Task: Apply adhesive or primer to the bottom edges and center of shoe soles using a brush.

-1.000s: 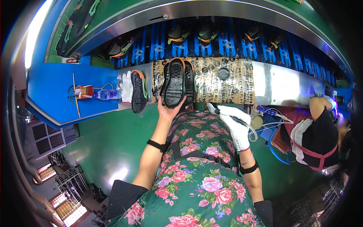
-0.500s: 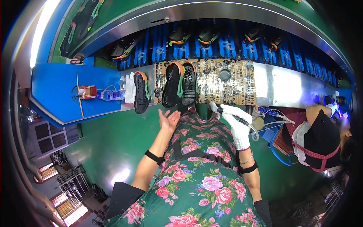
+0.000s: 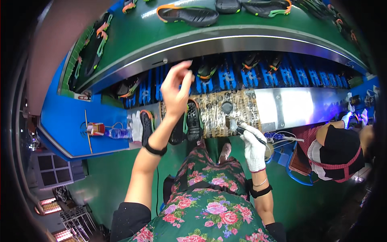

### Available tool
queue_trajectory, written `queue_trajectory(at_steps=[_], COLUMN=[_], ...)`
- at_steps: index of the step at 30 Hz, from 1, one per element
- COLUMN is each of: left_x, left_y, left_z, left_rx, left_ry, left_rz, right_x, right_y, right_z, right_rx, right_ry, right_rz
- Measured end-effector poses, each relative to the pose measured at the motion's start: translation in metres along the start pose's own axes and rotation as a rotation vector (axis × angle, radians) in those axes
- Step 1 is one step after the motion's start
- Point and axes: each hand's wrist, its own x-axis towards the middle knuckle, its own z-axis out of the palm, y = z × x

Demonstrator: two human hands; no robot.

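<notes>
My bare left hand (image 3: 176,90) is raised over the cardboard and the blue rack, fingers loosely bent and apart, with nothing in them. Below its wrist, a black shoe sole (image 3: 177,133) is partly covered by my forearm. Another black sole (image 3: 194,121) with orange and green edging lies beside it, and a third sole (image 3: 147,125) lies farther left. My right hand (image 3: 254,149), in a white knit glove, is closed around a dark-handled brush (image 3: 241,130). The brush's pale tip is over the near edge of the tape-covered cardboard (image 3: 217,99), near a round dark disc (image 3: 227,107).
Several soles, including one with orange edging (image 3: 187,15), lie on the green upper belt (image 3: 141,32). Blue rack holders (image 3: 227,80) run underneath. At left are a plastic bottle (image 3: 119,133) and a white glove (image 3: 136,127). A co-worker (image 3: 336,149) sits at right.
My left hand has risen from beside my apron to above the cardboard, passing over the soles. The view has tilted up, showing more of the upper belt. My right hand still grips the brush.
</notes>
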Motion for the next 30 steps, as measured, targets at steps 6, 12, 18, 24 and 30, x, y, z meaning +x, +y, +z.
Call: queue_trajectory(at_steps=[6, 12, 18, 24, 30], left_x=[0.164, 0.144, 0.049, -0.003, -0.097], left_y=[-0.028, -0.027, 0.025, 0.041, -0.007], left_z=[0.089, 0.036, -0.099, -0.131, -0.043], left_rx=[0.770, 0.207, 0.612, -0.109, -0.397], left_ry=[0.008, 0.105, 0.461, 0.414, -0.279], left_rz=[0.248, 0.077, 0.451, -0.289, -1.030], right_x=[0.004, -0.003, 0.003, -0.010, -0.039], right_y=[-0.001, -0.011, -0.050, -0.093, -0.095], right_z=[0.008, 0.006, 0.000, 0.041, 0.092], right_rx=[0.052, -0.077, 0.082, 0.231, -0.361], right_ry=[-0.009, 0.070, 0.002, -0.215, -0.402], right_rz=[-0.032, -0.100, -0.093, -0.135, -0.209])
